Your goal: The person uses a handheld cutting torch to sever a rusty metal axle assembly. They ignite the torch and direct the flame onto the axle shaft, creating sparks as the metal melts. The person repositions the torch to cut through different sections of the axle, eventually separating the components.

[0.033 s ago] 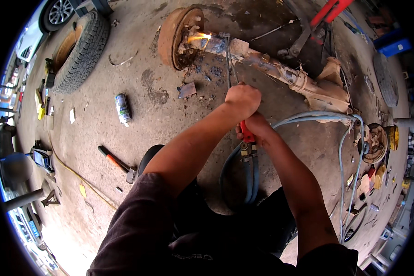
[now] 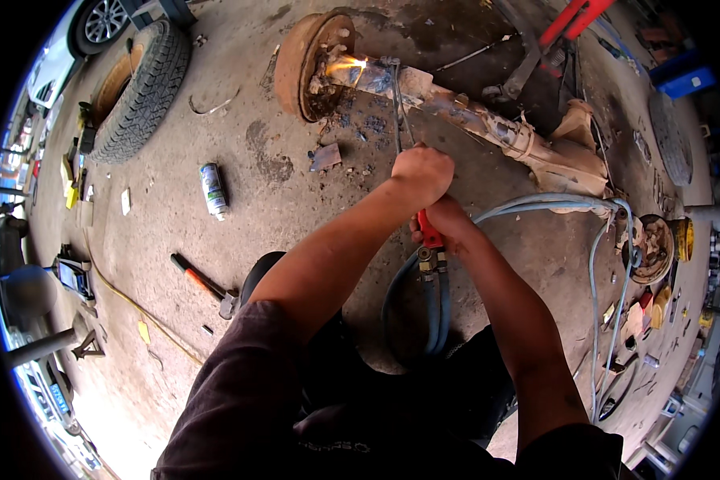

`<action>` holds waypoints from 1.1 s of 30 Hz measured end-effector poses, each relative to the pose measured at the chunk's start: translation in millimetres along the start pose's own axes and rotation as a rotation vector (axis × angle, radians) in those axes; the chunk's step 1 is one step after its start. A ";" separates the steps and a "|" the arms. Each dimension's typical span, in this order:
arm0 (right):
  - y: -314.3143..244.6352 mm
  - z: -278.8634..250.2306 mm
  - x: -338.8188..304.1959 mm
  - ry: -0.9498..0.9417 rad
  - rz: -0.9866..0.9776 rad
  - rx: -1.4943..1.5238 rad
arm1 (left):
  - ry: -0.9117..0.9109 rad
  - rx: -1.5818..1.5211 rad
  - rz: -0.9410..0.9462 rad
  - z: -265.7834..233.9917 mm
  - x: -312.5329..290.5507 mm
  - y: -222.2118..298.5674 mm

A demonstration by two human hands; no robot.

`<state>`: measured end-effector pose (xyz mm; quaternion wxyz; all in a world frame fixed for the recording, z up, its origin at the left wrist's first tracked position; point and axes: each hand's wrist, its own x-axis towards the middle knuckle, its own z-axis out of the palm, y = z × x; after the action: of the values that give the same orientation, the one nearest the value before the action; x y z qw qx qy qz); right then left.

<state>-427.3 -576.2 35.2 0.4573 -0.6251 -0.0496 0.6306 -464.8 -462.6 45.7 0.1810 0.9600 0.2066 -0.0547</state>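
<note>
Both my hands are closed around a cutting torch (image 2: 430, 230) with a red handle. My left hand (image 2: 424, 172) grips it farther forward, on the thin metal tubes. Just behind, my right hand (image 2: 446, 221) wraps the red handle, where brass fittings join two blue-grey hoses (image 2: 432, 308). The torch's tubes reach away to a rusty vehicle axle (image 2: 504, 132) lying on the concrete floor. A bright orange-yellow flame (image 2: 349, 64) burns on the axle beside its rusty brake drum (image 2: 302, 76). Part of the torch is hidden by my fingers.
To the left lie a spray can (image 2: 213, 190), a hammer (image 2: 204, 286) and a big tyre (image 2: 144, 92). Hoses loop over the axle's right part, near another rusty drum (image 2: 652, 250). A red jack-like frame (image 2: 568, 24) stands at the far right. Scrap and flakes litter the floor.
</note>
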 end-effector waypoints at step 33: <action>9.6 -5.5 11.7 -0.025 -0.006 0.015 | -0.023 -0.006 0.043 5.3 4.2 -7.6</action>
<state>-425.3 -577.1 19.2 0.4631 -0.6135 -0.0524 0.6375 -464.4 -456.6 37.6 0.1872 0.9630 0.1838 -0.0613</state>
